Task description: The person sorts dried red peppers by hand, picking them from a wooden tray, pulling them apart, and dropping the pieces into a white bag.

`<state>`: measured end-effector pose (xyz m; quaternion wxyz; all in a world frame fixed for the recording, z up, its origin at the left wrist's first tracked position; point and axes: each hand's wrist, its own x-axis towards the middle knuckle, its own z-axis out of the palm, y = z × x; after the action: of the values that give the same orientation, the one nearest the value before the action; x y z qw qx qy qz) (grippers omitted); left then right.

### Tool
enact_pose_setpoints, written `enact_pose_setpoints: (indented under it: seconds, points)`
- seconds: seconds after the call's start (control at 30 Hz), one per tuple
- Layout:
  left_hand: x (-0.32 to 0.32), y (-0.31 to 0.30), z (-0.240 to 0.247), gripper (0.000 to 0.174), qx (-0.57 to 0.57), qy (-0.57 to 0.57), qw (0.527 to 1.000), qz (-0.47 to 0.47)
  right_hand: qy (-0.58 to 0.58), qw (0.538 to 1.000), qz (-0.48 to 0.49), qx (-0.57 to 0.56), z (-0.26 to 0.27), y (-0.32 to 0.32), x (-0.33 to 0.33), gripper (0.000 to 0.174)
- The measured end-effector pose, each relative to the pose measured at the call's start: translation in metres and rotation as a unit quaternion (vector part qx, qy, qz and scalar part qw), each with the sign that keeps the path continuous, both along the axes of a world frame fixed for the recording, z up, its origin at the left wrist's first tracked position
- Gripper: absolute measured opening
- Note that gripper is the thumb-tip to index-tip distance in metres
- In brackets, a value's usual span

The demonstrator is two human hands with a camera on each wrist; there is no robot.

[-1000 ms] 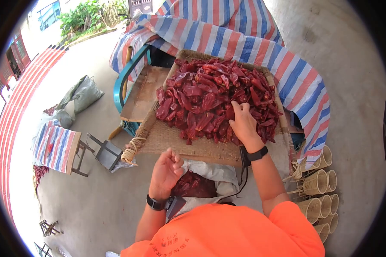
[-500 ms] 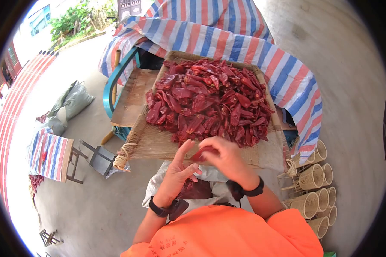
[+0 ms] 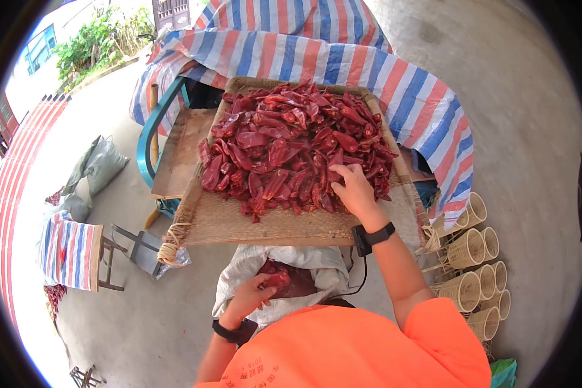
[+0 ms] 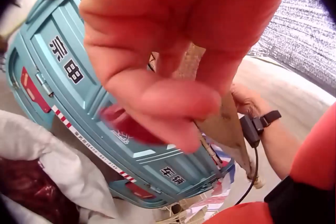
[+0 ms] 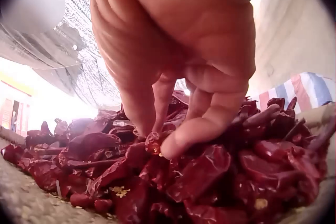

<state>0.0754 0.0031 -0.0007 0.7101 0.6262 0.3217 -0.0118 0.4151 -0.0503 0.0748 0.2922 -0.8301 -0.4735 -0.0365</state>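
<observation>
A heap of dried red chili peppers (image 3: 291,142) covers much of a woven tray (image 3: 271,226). My right hand (image 3: 357,194) reaches down into the heap's near right side. Thumb and fingers close around the end of one chili pepper (image 5: 153,143) among the others in the right wrist view. My left hand (image 3: 246,301) is over a white woven sack (image 3: 333,264) below the tray's near edge. Its fingertips hold a red chili pepper (image 4: 134,125), blurred in the left wrist view. Dark red contents (image 3: 299,284) show in the sack's mouth.
The tray stands by a teal vehicle body (image 4: 89,77), with a striped tarp (image 3: 420,103) behind and to the right. Several wicker baskets (image 3: 462,292) are stacked at the right. A dark stool (image 3: 145,252) and filled bags (image 3: 103,165) are on the left floor.
Both hands came together before the tray with a chili pepper in the right fingers. Since then the left hand has moved down over the sack with a pepper; the right has returned to the heap.
</observation>
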Motion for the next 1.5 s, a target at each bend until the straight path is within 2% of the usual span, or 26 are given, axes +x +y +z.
enact_pose_setpoints:
  seconds: [0.03, 0.07, 0.1, 0.13, 0.17, 0.23, 0.3, 0.4, 0.47, 0.57, 0.67, 0.7, 0.8, 0.83, 0.9, 1.0, 1.03, 1.13, 1.23, 1.33, 1.4, 1.47, 1.5]
  points:
    - [0.001, -0.003, 0.001, 0.041, 0.032, 0.031, 0.999, -0.008, -0.018, 0.999, 0.021, 0.027, -0.01, 0.005, 0.007, 0.033]
    - [0.001, -0.004, -0.004, 0.041, 0.017, 0.011, 1.0, 0.01, -0.035, 0.997, 0.043, 0.053, -0.017, 0.009, 0.014, 0.028]
    - [0.001, -0.005, -0.012, 0.04, 0.0, -0.009, 1.0, 0.029, 0.102, 0.993, 0.027, 0.045, -0.012, 0.01, 0.015, 0.024]
    - [0.0, -0.007, -0.017, 0.04, -0.017, -0.026, 0.998, 0.047, 0.238, 0.971, 0.01, 0.036, -0.004, 0.011, 0.014, 0.02]
    - [-0.002, -0.008, -0.017, 0.039, -0.032, -0.038, 0.998, 0.047, 0.369, 0.929, -0.008, 0.027, 0.003, 0.012, 0.01, 0.016]
    - [-0.001, -0.008, -0.018, 0.036, -0.061, -0.064, 0.995, 0.049, 0.309, 0.944, -0.008, 0.116, 0.012, 0.007, -0.003, 0.014]
    - [-0.002, -0.009, -0.029, 0.035, -0.031, -0.055, 0.998, 0.026, 0.215, 0.96, 0.015, 0.178, 0.023, -0.004, -0.019, 0.01]
    - [-0.007, -0.014, -0.037, 0.035, -0.03, -0.034, 0.999, 0.003, 0.243, 0.948, 0.132, 0.155, 0.04, -0.033, -0.061, 0.009]
    - [-0.008, -0.017, -0.04, 0.036, -0.043, -0.02, 0.999, -0.005, 0.152, 0.959, 0.218, 0.096, 0.031, -0.049, -0.082, 0.01]
    - [-0.009, -0.02, -0.041, 0.04, -0.052, -0.007, 0.999, -0.005, 0.239, 0.923, 0.301, -0.018, 0.014, -0.061, -0.105, 0.013]
    - [-0.013, -0.021, -0.039, 0.04, -0.052, 0.004, 0.999, 0.01, 0.154, 0.955, 0.254, 0.013, 0.022, -0.054, -0.091, 0.016]
    - [-0.014, -0.022, -0.038, 0.04, -0.056, 0.013, 0.998, 0.013, 0.038, 0.97, 0.233, 0.06, 0.023, -0.048, -0.074, 0.016]
    - [-0.018, -0.029, -0.046, 0.04, -0.068, 0.016, 0.997, 0.018, 0.014, 0.99, 0.107, 0.087, 0.042, -0.025, -0.02, 0.022]
    - [-0.018, -0.031, -0.05, 0.04, -0.071, 0.013, 0.997, 0.019, 0.001, 0.996, 0.063, 0.068, 0.048, -0.017, -0.005, 0.029]
    - [-0.019, -0.035, -0.055, 0.039, -0.073, 0.009, 0.997, 0.01, -0.089, 0.995, 0.043, 0.03, 0.048, -0.002, 0.028, 0.046]
    - [-0.018, -0.039, -0.053, 0.038, -0.071, 0.005, 0.997, 0.005, -0.112, 0.993, 0.034, 0.009, 0.047, 0.019, 0.05, 0.05]
    - [-0.018, -0.04, -0.053, 0.038, -0.071, 0.004, 0.997, 0.009, -0.12, 0.992, 0.033, 0.009, 0.045, 0.024, 0.052, 0.041]
    - [-0.021, -0.04, -0.053, 0.036, -0.062, -0.001, 0.998, 0.016, -0.1, 0.99, 0.025, -0.1, 0.049, 0.026, 0.05, 0.032]
    - [-0.029, -0.038, -0.057, 0.035, -0.055, -0.003, 0.998, 0.039, -0.132, 0.991, 0.005, 0.034, 0.055, 0.016, 0.031, 0.016]
    - [-0.032, -0.037, -0.046, 0.034, -0.075, -0.006, 0.994, 0.073, -0.028, 0.985, 0.032, 0.166, 0.071, -0.007, -0.013, 0.016]
    - [-0.032, -0.037, -0.043, 0.034, -0.092, -0.015, 0.992, 0.089, 0.195, 0.961, 0.099, 0.168, 0.063, -0.027, -0.051, 0.015]
    - [-0.031, -0.037, -0.048, 0.034, -0.108, -0.027, 0.989, 0.099, 0.363, 0.909, 0.17, 0.117, 0.05, -0.045, -0.093, 0.017]
    - [-0.029, -0.038, -0.047, 0.033, -0.108, -0.024, 0.989, 0.099, 0.406, 0.892, 0.188, 0.07, 0.03, -0.052, -0.106, 0.02]
